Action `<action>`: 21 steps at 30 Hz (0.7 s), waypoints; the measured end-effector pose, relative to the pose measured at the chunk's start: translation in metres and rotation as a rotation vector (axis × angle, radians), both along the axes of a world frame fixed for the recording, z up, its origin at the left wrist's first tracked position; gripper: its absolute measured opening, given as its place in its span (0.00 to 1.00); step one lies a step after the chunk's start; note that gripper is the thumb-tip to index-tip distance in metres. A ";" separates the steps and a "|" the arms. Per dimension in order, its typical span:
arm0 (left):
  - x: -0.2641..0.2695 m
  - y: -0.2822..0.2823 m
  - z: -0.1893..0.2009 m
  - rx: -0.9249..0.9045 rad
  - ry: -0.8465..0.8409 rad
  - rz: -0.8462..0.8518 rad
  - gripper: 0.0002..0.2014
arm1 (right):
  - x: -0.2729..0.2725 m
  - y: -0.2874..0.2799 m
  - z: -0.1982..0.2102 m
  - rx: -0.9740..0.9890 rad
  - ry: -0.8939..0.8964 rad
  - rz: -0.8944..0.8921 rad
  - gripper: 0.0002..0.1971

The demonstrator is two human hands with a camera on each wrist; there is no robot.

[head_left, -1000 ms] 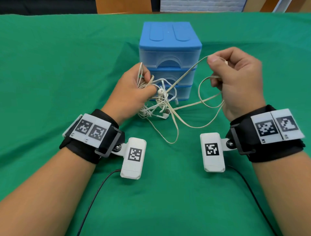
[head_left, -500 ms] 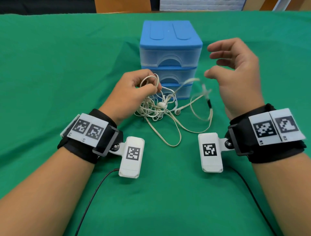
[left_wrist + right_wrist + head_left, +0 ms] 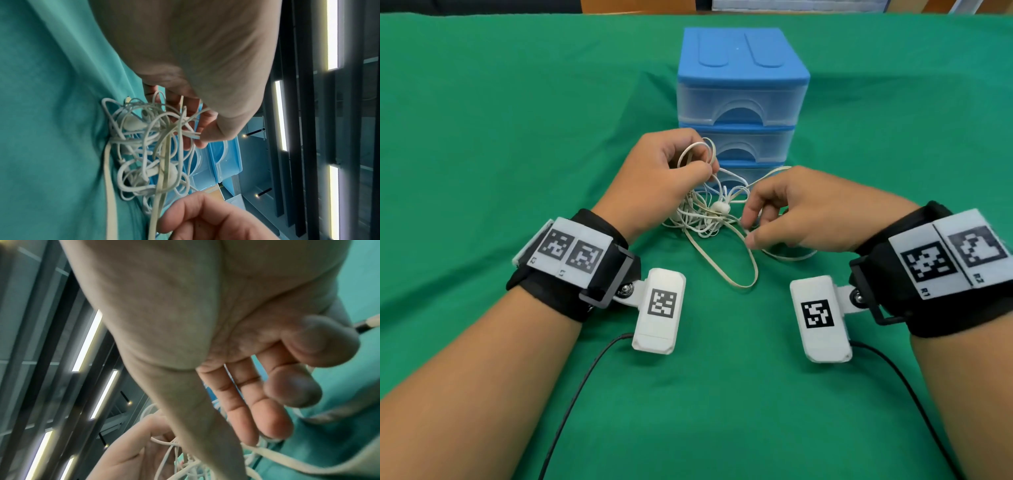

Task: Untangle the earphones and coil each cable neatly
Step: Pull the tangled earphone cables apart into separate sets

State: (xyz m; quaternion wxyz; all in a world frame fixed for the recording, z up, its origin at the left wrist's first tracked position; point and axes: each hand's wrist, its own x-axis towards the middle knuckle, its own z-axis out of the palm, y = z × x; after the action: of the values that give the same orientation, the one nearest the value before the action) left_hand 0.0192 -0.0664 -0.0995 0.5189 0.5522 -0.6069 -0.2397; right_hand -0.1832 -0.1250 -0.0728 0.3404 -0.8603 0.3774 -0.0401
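Note:
A tangle of white earphones (image 3: 709, 214) lies on the green cloth in front of the drawer unit, with one white earbud (image 3: 720, 208) on top. My left hand (image 3: 705, 168) pinches a few cable loops and holds them up above the heap; the left wrist view shows the tangle (image 3: 144, 146) hanging below those fingers (image 3: 205, 134). A flat beige cable (image 3: 739, 270) trails out toward me in a long loop. My right hand (image 3: 748, 228) hovers low at the tangle's right edge, thumb and index apart beside the flat cable. Its fingers (image 3: 267, 423) are loosely extended and hold nothing.
A blue three-drawer plastic unit (image 3: 739, 85) stands just behind the tangle, drawers closed. Green cloth (image 3: 517, 120) covers the whole table. Black leads (image 3: 571, 394) run from the wrist cameras toward me on both sides.
My right hand let go of the raised flat cable, opened in the air, then came down and left to the tangle. The left hand shifted its hold to the top loops; the heap settled on the cloth.

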 end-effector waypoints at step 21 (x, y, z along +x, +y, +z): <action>-0.001 0.002 0.001 0.007 -0.042 0.038 0.05 | -0.003 -0.003 -0.004 0.029 -0.174 0.025 0.04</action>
State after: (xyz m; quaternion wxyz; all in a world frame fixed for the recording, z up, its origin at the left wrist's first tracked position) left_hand 0.0177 -0.0639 -0.0983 0.5085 0.5702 -0.6065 -0.2203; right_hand -0.1862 -0.1280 -0.0765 0.3850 -0.8531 0.3362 -0.1051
